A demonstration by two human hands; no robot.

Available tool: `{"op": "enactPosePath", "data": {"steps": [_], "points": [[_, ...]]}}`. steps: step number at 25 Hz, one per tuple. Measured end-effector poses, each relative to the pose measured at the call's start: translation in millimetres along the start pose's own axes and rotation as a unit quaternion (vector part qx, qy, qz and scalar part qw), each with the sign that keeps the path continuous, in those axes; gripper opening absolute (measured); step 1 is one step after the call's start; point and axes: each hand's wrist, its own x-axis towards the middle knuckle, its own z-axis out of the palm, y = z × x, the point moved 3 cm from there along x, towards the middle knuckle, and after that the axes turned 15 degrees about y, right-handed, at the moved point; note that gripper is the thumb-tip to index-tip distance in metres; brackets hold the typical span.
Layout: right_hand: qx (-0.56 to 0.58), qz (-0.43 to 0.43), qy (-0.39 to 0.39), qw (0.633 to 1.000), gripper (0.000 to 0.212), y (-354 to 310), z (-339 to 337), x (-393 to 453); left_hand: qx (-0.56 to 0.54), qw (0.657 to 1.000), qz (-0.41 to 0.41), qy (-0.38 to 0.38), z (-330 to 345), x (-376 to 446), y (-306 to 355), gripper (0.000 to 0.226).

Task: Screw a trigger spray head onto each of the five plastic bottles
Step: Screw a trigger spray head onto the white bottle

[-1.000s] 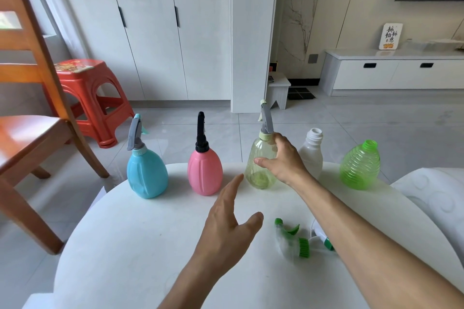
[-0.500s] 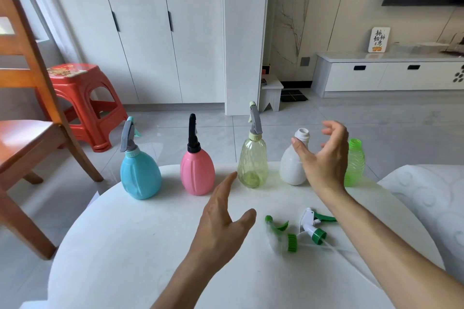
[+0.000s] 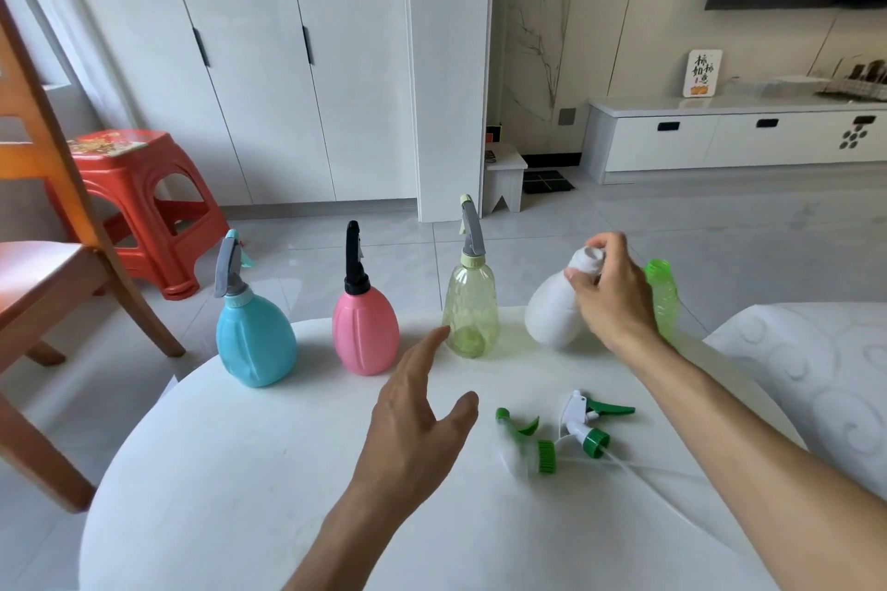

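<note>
Matt white bench (image 3: 240, 494), smooth opaque plastic blue bottle (image 3: 254, 341) and pink bottle (image 3: 365, 331), translucent ribbed green bottle (image 3: 665, 298), glossy tiled floor (image 3: 672, 245), varnished wooden chair (image 3: 43, 274)

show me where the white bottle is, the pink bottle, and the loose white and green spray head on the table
white bottle (image 3: 552, 317), head view, on its rounded body left of the right hand.
pink bottle (image 3: 365, 336), head view, middle of its body.
white and green spray head (image 3: 578, 418), head view, on its white housing.

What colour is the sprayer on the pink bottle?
Black, on the round pink plastic bottle; only the head view shows it.
</note>
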Motion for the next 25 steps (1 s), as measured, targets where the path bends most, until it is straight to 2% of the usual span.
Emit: {"op": "enactPosePath", "data": {"steps": [2,3,5,9,14,15,16,18,19,21,23,25], "points": [[0.059,-0.018,0.054,0.997,0.035,-20.1,-36.0,-4.9,0.002,1.0,0.018,0.024,-7.2,2.8,5.2,0.068],[0.097,-0.025,0.049,0.994,0.034,-31.8,-51.6,-13.7,0.003,0.999,0.024,0.036,-10.7,4.0,7.0,0.069],[0.174,-0.019,-0.006,0.984,0.031,-47.8,-71.0,-43.1,0.01,0.998,0.044,0.04,-15.2,1.6,11.9,0.08],[0.295,0.047,-0.181,0.937,0.029,-68.3,-66.5,-98.2,0.082,0.989,0.125,-0.021,-12.5,-14.0,28.4,0.104],[0.378,0.128,-0.295,0.868,0.033,-67.1,-51.8,-101.9,0.138,0.982,0.118,0.044,-22.3,-17.0,24.0,0.087],[0.367,0.137,-0.309,0.867,0.035,-60.6,-51.4,-98.2,0.144,0.981,0.117,0.053,-25.4,-15.1,20.1,0.085],[0.318,0.122,-0.31,0.887,0.035,-52.1,-52.1,-93.7,0.15,0.981,0.111,0.059,-28.2,-13.0,15.7,0.084],[0.088,0.009,-0.307,0.948,0.033,-31.3,-52.2,-87.3,0.17,0.979,0.099,0.06,-29.7,-8.9,7.6,0.085],[-0.053,-0.069,-0.323,0.942,0.037,-21.7,-47.8,-91.1,0.187,0.975,0.103,0.059,-29.3,-7.3,4.5,0.087],[-0.242,-0.174,-0.368,0.881,0.045,-6.3,-32.6,-111.7,0.233,0.962,0.133,0.059,-28.1,-4.9,0.3,0.093],[-0.313,-0.226,-0.383,0.839,0.036,0.5,-16.1,-135.4,0.276,0.943,0.178,0.063,-27.8,-6.4,-0.7,0.099],[-0.328,-0.249,-0.365,0.835,0.028,0.3,-7.3,-145.2,0.298,0.928,0.214,0.066,-28.3,-8.0,-0.3,0.097]]}}
